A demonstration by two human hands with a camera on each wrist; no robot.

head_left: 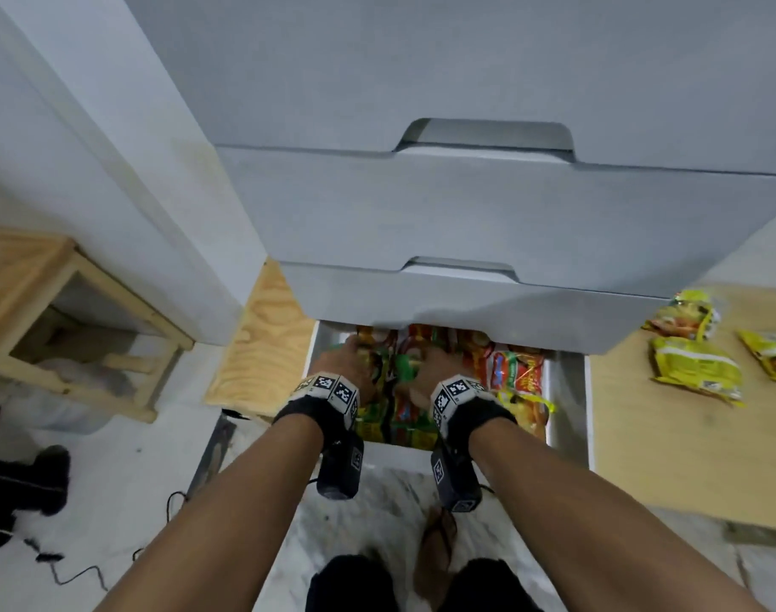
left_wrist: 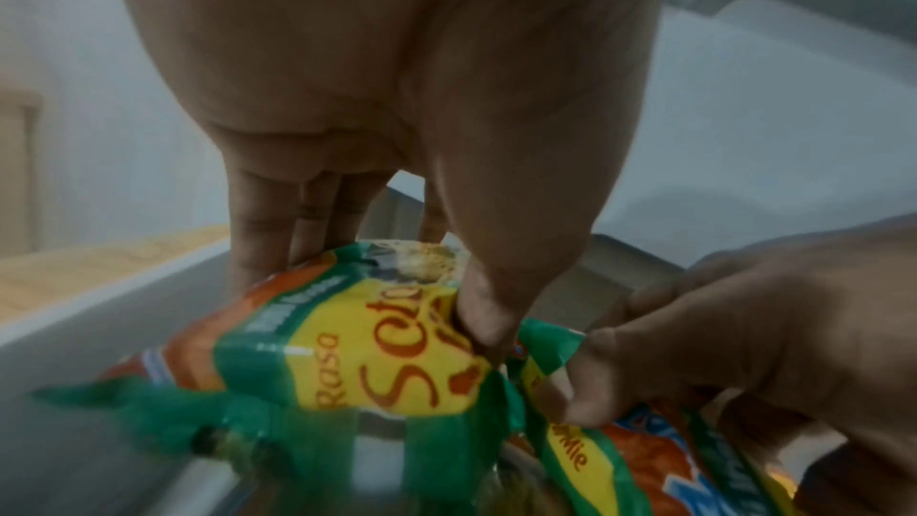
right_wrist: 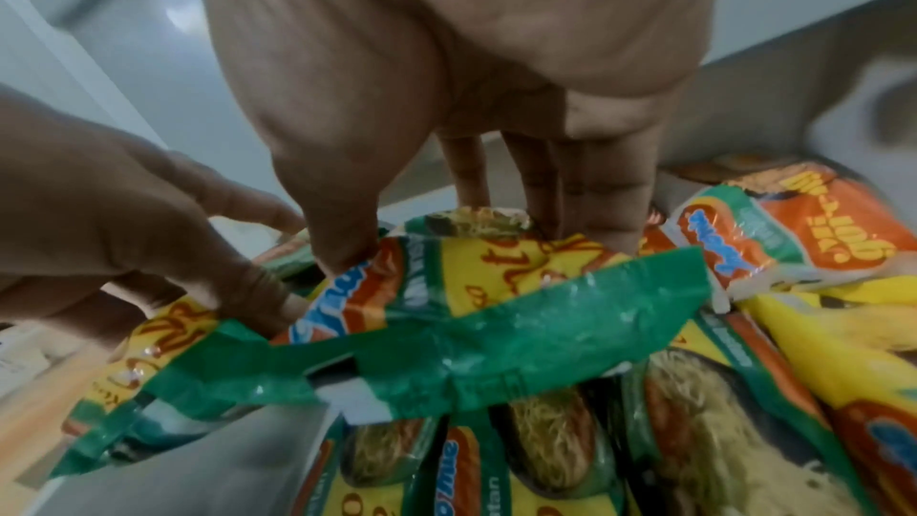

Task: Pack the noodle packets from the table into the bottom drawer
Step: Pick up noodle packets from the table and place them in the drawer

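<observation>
While both hands are down in the white pulled-out bottom drawer, a crinkly green-and-yellow plastic noodle packet is pinched by the left hand between thumb and fingers. A second green-edged noodle packet is pinched likewise by the right hand, so each grip is closed on a packet. Most of the drawer is already filled with red, orange and green packets. About three yellow noodle packets are left on the light wooden worktop, though blur makes the count uncertain. Progress is judged well past halfway.
</observation>
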